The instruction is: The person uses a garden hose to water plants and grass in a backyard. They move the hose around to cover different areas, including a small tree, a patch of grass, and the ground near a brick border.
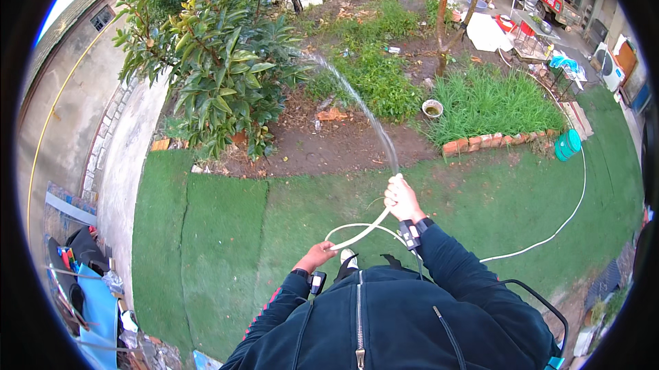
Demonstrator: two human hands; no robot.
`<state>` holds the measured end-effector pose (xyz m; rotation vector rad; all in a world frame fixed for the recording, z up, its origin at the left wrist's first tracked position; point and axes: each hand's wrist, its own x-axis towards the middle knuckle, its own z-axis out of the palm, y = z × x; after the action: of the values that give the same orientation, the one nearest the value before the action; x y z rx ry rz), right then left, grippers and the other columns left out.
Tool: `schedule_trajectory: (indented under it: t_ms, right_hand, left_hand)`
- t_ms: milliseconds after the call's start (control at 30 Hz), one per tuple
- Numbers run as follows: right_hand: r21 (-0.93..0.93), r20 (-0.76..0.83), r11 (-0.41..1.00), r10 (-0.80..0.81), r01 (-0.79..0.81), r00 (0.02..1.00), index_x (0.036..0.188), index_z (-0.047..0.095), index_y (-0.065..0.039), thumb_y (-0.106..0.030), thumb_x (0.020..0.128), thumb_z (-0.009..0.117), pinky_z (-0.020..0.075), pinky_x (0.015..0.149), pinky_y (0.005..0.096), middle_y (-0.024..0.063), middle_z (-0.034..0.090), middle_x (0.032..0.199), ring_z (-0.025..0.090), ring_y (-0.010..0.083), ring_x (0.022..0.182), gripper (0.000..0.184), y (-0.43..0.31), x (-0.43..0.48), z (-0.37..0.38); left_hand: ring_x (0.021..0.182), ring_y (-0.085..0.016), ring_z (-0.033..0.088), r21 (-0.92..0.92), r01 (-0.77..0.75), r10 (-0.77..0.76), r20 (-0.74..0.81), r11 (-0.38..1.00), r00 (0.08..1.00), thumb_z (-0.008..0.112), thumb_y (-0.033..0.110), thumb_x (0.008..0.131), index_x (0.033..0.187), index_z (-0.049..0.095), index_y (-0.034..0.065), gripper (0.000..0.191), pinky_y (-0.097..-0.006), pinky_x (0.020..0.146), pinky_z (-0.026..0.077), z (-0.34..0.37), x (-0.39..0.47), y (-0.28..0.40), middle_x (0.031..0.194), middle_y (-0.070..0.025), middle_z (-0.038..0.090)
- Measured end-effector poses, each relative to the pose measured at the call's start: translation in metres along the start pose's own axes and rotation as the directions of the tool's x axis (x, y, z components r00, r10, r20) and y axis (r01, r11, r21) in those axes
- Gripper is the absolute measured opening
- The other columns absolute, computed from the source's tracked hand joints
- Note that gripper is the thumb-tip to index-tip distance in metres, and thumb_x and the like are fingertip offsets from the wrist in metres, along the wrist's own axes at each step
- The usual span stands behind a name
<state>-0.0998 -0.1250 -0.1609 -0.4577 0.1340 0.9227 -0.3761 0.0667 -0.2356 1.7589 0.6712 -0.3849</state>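
Observation:
My right hand [402,200] grips a pale garden hose [363,235] near its outlet. A stream of water [366,107] arcs from there up and to the left, reaching the leaves of a broad-leaved shrub [221,66]. Lower down, my left hand [315,256] holds the same hose where it bends, with the thumb on top. Behind my hands the hose loops over the green artificial turf [226,226], then runs off to the right past a teal bucket [568,145]. Low green plants [378,81] grow just right of the stream.
Red bricks [479,142] edge a bed of grass-like plants [489,97], with a white pot [432,108] at its left. A slender tree [441,35] stands behind. Blue sheeting and clutter [95,308] lie at lower left. An outdoor air-conditioning unit [609,66] stands at far right.

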Motion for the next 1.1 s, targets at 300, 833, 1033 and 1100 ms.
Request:
schedule_trajectory:
  t_ms: [300,833,1033,1100]
  right_hand:
    - [0.112,-0.072,0.992,0.064,-0.056,0.995,0.087,0.050,-0.012,-0.037,0.095,0.049,0.0274,0.041,0.0224,-0.0060,0.035,0.059,0.032,0.0076,0.047,0.026,-0.045,-0.058,-0.083]
    - [0.121,-0.088,0.992,0.037,-0.026,0.995,0.086,0.049,-0.013,-0.037,0.094,0.050,0.0286,0.041,0.0229,-0.0060,0.034,0.059,0.033,0.0083,0.048,0.026,-0.061,-0.085,-0.099]
    - [0.019,0.102,0.995,0.099,-0.102,0.990,0.088,0.049,-0.011,-0.036,0.095,0.049,0.0287,0.042,0.0225,-0.0049,0.033,0.059,0.033,0.0083,0.049,0.026,-0.002,-0.079,-0.059]
    - [-0.021,-0.021,0.997,0.068,-0.068,0.997,0.088,0.048,-0.011,-0.038,0.094,0.049,0.0285,0.041,0.0228,-0.0048,0.033,0.059,0.033,0.0086,0.048,0.027,0.006,-0.081,-0.059]
  left_hand:
    - [0.090,-0.015,0.059,0.163,-0.001,0.010,-0.058,0.987,0.998,0.069,0.023,0.078,0.095,0.063,0.0082,0.023,-0.0307,0.084,0.045,0.088,-0.026,0.023,0.092,-0.0047,0.066]
    - [0.081,-0.012,0.056,0.216,0.028,-0.050,0.098,0.976,0.994,0.067,0.025,0.081,0.095,0.063,0.0072,0.023,-0.0291,0.077,0.045,0.104,-0.035,0.026,0.084,-0.0025,0.063]
    - [0.081,-0.013,0.056,0.221,0.090,-0.104,0.054,0.971,0.993,0.067,0.026,0.080,0.093,0.063,0.0082,0.022,-0.0290,0.077,0.045,0.077,-0.062,-0.001,0.085,-0.0024,0.064]
    - [0.081,-0.012,0.056,0.199,0.116,-0.127,0.044,0.973,0.991,0.068,0.026,0.079,0.092,0.063,0.0083,0.022,-0.0286,0.076,0.045,0.071,-0.068,-0.005,0.085,-0.0023,0.064]
